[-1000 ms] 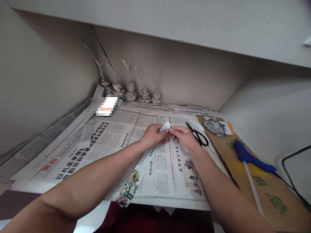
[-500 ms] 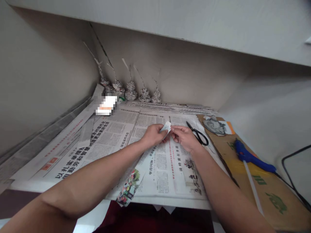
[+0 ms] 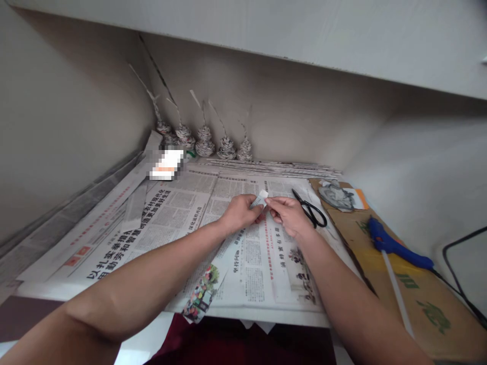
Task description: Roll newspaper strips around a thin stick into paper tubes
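Taking our hands as the clock's centre, we had a loose paper piece [image 3: 133, 213] at nine o'clock and a bright, pixelated object [image 3: 167, 165] at ten. At eleven, against the back wall, stood five coiled-paper figures [image 3: 205, 144]; their bodies looked fully wound, but loose tails stuck up from their tops, so we judged those ends unfinished.

The paper strip [image 3: 263, 194] showed its pale tip between our hands and seemed to run under our left forearm to a photo-printed end at seven o'clock. Our left hand [image 3: 244, 212] was curled nearly closed, thumb and fingers pinching the strip near that tip. At twelve lay a row of thin paper sticks [image 3: 274, 168], apparently already made.

Our right hand [image 3: 284, 213] had its thumb and forefinger drawn together at the strip's right edge. We judged the handling barely under way: most of the visible strip looked flat, though we could not tell whether the tip was curled.

At three lay the scissors [image 3: 317, 217], untouched, and farther right, towards four, the blue glue gun [image 3: 403, 251], also unused.
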The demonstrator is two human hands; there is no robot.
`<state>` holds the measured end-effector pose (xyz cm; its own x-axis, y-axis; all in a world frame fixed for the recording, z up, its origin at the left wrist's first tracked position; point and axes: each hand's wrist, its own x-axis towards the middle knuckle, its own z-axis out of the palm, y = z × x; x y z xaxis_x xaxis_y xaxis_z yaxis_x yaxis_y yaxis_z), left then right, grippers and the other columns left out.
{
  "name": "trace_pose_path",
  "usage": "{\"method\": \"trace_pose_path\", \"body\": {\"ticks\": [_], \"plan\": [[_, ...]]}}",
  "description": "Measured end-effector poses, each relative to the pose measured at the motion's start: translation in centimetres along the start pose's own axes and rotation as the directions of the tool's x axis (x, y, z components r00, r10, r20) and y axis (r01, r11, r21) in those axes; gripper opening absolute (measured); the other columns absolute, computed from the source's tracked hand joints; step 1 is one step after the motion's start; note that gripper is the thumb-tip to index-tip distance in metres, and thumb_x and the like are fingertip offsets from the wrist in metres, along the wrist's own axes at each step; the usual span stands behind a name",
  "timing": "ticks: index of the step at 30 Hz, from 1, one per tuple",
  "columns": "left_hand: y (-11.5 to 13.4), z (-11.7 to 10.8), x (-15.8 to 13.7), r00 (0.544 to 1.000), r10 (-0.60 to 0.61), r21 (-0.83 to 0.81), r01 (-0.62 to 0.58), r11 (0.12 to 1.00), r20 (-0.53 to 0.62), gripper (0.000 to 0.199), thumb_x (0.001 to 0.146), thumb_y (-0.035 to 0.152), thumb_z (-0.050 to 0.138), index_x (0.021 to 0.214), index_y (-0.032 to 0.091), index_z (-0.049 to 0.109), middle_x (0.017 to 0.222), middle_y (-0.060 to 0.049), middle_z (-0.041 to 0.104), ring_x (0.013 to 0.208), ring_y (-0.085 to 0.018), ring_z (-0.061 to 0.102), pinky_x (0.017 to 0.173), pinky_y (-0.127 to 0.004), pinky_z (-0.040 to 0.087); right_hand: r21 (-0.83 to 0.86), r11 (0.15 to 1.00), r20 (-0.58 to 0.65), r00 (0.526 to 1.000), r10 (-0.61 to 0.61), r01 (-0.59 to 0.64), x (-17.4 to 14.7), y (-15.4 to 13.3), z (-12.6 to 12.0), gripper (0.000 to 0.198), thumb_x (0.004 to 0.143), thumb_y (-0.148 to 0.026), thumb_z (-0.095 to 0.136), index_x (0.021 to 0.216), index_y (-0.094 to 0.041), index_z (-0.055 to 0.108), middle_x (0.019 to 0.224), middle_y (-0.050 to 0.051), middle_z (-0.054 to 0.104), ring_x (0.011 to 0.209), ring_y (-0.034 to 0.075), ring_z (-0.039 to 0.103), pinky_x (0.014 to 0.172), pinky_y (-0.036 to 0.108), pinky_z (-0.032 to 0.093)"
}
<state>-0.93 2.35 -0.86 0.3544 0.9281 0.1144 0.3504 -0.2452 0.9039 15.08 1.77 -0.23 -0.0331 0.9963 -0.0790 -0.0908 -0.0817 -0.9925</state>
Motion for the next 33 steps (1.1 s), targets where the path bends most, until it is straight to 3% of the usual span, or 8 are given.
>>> {"method": "trace_pose_path", "body": {"ticks": [8, 16, 23, 33], "plan": [[0.4, 0.0, -0.1, 0.999, -0.017, -0.021, 0.017, 1.0, 0.035, 0.024, 0.079, 0.036, 0.049, 0.074, 0.016, 0.062, 0.067, -0.004, 0.067, 0.059, -0.013, 0.061, 0.057, -0.021, 0.046, -0.026, 0.999, -0.04, 0.998, -0.038, 0.037, 0.1, 0.2, 0.0, 0.03, 0.057, -0.04, 0.078, 0.066, -0.014, 0.065, 0.047, -0.004, 0.044, 0.041, 0.006, 0.033, 0.035, 0.02, 0.016], [1.5, -0.3, -0.5, 1.0, -0.019, 0.085, 0.02, 0.996, -0.014, 0.015, 0.072, 0.027, 0.055, 0.074, 0.015, 0.065, 0.068, -0.004, 0.067, 0.062, -0.015, 0.06, 0.058, -0.021, 0.044, -0.044, 0.996, -0.067, 0.995, -0.077, 0.074, 0.1, 0.2, 0.2, 0.031, 0.056, -0.042, 0.078, 0.061, -0.016, 0.062, 0.044, -0.006, 0.041, 0.039, 0.006, 0.029, 0.034, 0.021, 0.015], [1.8, -0.3, -0.6, 0.999, 0.045, 0.125, -0.042, 0.991, -0.02, 0.028, 0.075, 0.041, 0.055, 0.075, 0.015, 0.064, 0.065, -0.004, 0.065, 0.06, -0.015, 0.058, 0.054, -0.021, 0.041, -0.077, 0.989, -0.054, 0.99, -0.128, 0.123, 0.0, 0.5, 0.3, 0.034, 0.059, -0.047, 0.076, 0.059, -0.017, 0.059, 0.043, -0.005, 0.042, 0.037, 0.005, 0.028, 0.035, 0.022, 0.016], [0.8, 0.0, -0.4, 1.0, 0.023, -0.04, -0.023, 0.999, -0.002, 0.031, 0.074, 0.045, 0.059, 0.077, 0.014, 0.064, 0.065, -0.003, 0.064, 0.057, -0.012, 0.057, 0.051, -0.019, 0.043, -0.046, 0.989, -0.043, 0.989, -0.143, 0.141, -0.6, 0.2, 1.1, 0.037, 0.062, -0.042, 0.075, 0.056, -0.019, 0.047, 0.046, -0.005, 0.049, 0.035, 0.004, 0.03, 0.034, 0.021, 0.017]]}}
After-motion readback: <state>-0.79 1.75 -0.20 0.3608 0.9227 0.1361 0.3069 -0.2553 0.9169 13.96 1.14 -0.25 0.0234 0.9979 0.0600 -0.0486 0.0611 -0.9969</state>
